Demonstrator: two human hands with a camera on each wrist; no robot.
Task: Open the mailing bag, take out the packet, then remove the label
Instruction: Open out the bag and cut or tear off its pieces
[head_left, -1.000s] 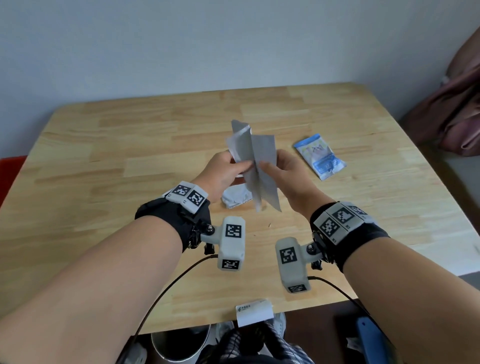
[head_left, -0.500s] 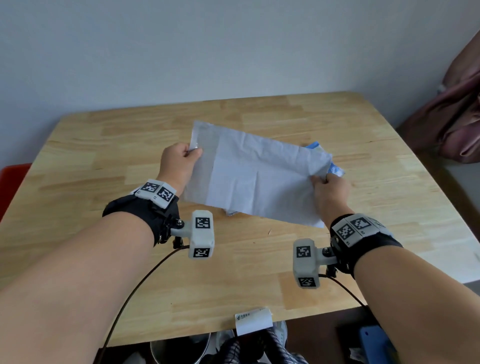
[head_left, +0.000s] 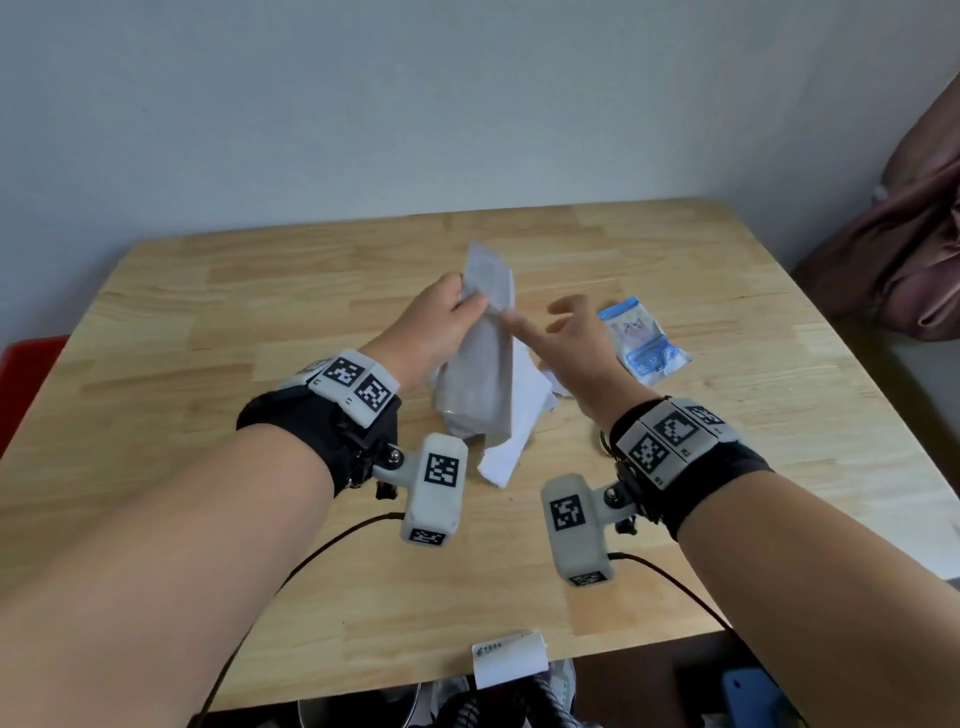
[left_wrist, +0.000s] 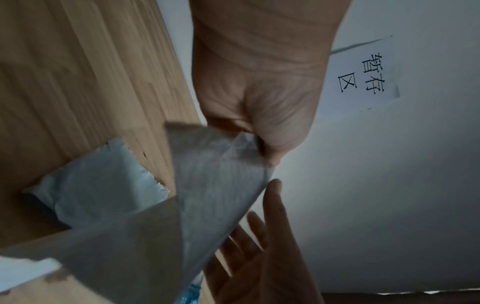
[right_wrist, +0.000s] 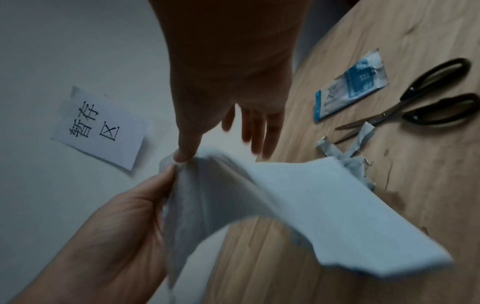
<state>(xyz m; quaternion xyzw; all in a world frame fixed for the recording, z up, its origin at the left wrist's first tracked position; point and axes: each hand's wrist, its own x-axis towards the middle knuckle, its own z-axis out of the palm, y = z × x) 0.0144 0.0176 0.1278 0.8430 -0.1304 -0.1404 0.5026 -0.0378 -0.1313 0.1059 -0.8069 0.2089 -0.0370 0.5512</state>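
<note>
My left hand (head_left: 467, 306) grips the top of the grey mailing bag (head_left: 483, 374), which hangs folded and crumpled above the middle of the wooden table (head_left: 208, 415). The left wrist view shows the bag (left_wrist: 218, 185) pinched in the curled fingers. My right hand (head_left: 545, 317) is open with fingers spread, one fingertip touching the bag's upper edge (right_wrist: 182, 158). The blue packet (head_left: 644, 338) lies flat on the table, right of my right hand. A white printed label (head_left: 509, 657) hangs at the table's front edge.
Black scissors (right_wrist: 415, 98) lie on the table near the packet (right_wrist: 350, 84), with torn grey strips (right_wrist: 350, 148) beside them. A torn grey piece (left_wrist: 98, 185) rests under the bag. A paper sign (right_wrist: 101, 127) is on the wall. Reddish cloth (head_left: 914, 249) lies at the right.
Half a second ago both hands held the bag spread flat. My right hand has let go and opened, and the bag now hangs folded from my left hand.
</note>
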